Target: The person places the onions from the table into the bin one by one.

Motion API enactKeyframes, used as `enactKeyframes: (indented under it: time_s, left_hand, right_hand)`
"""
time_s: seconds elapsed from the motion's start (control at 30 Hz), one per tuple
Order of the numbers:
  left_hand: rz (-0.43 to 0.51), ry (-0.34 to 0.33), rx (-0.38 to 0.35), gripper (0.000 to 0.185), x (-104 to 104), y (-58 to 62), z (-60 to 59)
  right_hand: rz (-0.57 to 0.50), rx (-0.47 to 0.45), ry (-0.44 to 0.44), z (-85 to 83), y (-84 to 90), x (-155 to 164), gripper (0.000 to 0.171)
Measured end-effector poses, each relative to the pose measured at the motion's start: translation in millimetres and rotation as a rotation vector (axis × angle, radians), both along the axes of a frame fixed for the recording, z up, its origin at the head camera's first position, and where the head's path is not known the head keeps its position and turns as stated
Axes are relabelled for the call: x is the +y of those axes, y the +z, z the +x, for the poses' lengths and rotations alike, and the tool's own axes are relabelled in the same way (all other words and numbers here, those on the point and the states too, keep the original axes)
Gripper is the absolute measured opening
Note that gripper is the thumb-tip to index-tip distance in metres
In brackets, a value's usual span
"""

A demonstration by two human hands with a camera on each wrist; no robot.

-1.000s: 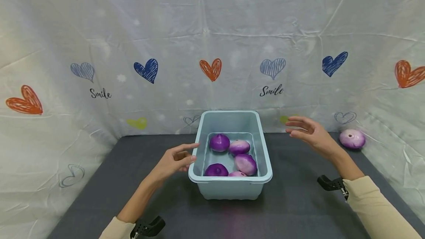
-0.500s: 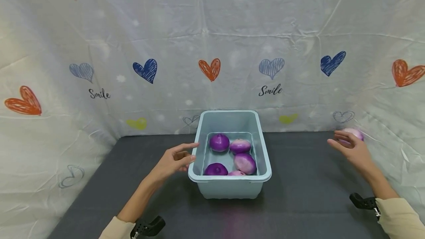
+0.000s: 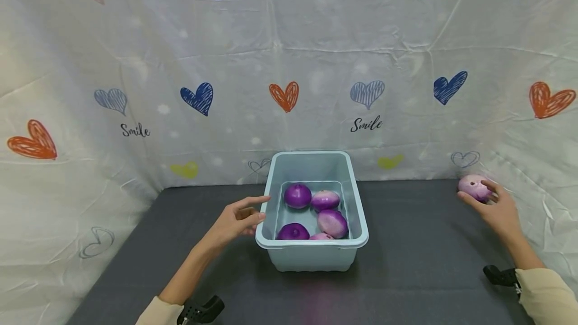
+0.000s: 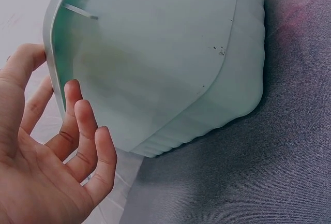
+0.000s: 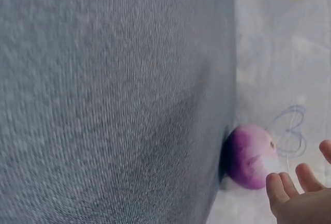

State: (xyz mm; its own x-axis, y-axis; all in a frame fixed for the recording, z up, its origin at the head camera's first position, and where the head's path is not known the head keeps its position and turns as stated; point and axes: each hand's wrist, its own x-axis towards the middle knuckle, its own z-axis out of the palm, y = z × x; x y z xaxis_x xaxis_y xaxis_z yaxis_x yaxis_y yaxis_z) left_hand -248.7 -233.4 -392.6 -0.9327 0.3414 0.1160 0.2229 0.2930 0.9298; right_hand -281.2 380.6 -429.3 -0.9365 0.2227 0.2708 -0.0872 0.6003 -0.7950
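Note:
In the head view, a pale blue plastic bin (image 3: pixel 311 260) holds several purple onions (image 3: pixel 298 195). My left hand (image 3: pixel 232 222) is at the bin's left rim. Its index fingertip touches the rim and the thumb is close by. The left wrist view shows the other fingers of the left hand (image 4: pixel 57 157) loosely bent beside the bin wall (image 4: pixel 155 69). At the table's far right corner lies one more onion (image 3: pixel 472 186). My right hand (image 3: pixel 501 209) reaches it from the right, thumb and fingers spread at its near side. In the right wrist view, the fingertips overlap this onion's edge (image 5: pixel 248 154).
A dark grey cloth (image 3: pixel 406 265) covers the table. Behind it and along both sides hangs a white curtain (image 3: pixel 316 39) printed with hearts and the word "Smile". The curtain comes right up to the far-right onion.
My right hand has moved right from above the table to the onion in the far corner. The onion has shifted slightly left in view. My left hand stays at the bin rim.

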Motion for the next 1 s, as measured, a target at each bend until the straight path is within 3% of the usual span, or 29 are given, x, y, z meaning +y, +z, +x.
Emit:
enactKeyframes:
  time_s: [0.8, 1.0]
  left_hand:
    - [-0.001, 0.008, -0.016, 0.048, -0.3, -0.9, 1.1]
    - [0.013, 0.004, -0.022, 0.049, -0.7, -1.9, 0.3]
  right_hand:
    - [0.117, 0.067, -0.028, -39.0, -13.9, 25.5, 0.090]
    - [0.126, 0.031, -0.033, -46.1, -14.5, 28.5, 0.095]
